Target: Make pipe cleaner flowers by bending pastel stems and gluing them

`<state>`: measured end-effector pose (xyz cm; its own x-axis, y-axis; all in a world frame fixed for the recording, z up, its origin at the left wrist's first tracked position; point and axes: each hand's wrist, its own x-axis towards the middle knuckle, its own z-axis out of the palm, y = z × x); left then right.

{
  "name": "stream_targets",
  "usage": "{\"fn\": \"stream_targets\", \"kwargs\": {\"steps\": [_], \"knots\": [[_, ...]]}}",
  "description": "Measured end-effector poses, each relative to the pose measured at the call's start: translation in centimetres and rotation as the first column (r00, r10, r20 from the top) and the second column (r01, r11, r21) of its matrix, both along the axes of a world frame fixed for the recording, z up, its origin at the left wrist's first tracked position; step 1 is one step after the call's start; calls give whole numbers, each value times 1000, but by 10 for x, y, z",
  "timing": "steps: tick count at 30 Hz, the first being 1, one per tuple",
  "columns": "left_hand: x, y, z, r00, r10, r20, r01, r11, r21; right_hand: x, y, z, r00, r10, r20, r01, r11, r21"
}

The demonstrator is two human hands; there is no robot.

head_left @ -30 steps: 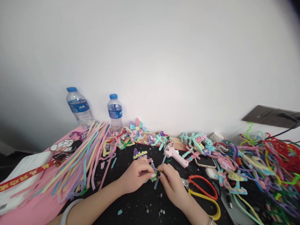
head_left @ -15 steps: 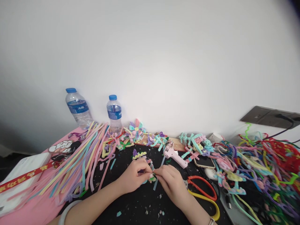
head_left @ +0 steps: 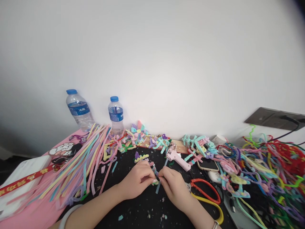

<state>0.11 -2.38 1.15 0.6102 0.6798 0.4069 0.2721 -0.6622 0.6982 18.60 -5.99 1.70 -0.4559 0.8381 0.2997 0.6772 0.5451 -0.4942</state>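
Over the black work surface, my left hand (head_left: 139,178) pinches a small multicoloured pipe-cleaner piece (head_left: 154,170) between thumb and fingers. My right hand (head_left: 175,186) is closed at the right side of the same piece, its fingertips close to the left ones. Fingers cover much of the piece, so its shape is unclear. Under the hands lies a blue-grey strip (head_left: 158,188). Beyond the right hand rests a pink glue gun (head_left: 179,160). Scissors (head_left: 206,188) with one red and one yellow handle lie beside the right wrist.
Long pastel pipe cleaners (head_left: 90,159) spread over the left side. A tangled colourful pile (head_left: 267,171) covers the right. Two water bottles (head_left: 116,114) stand against the wall (head_left: 154,63). A phone (head_left: 207,164) and white mouse (head_left: 214,177) lie right of the glue gun.
My right hand has shifted slightly, its fingertips moving a little right and apart from the left ones. More of the piece shows between the hands. The left hand has barely moved.
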Motion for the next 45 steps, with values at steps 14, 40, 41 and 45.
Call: {"fn": "stream_targets", "kwargs": {"steps": [14,40,41,45], "knots": [[1,1,-2,999,-1,37,-1,1000,32,-4,0,-2,982,-68,-178,37,984,-174],[-3,3,3,993,-47,106,78,946,-314,4,-1,-7,989,-37,-141,47,997,67],[-3,3,3,994,-47,103,77,950,-304,4,-1,-8,987,-45,-152,55,997,63],[-1,1,4,996,-39,85,61,961,-268,2,-2,-8,988,-33,-150,39,999,37]]}}
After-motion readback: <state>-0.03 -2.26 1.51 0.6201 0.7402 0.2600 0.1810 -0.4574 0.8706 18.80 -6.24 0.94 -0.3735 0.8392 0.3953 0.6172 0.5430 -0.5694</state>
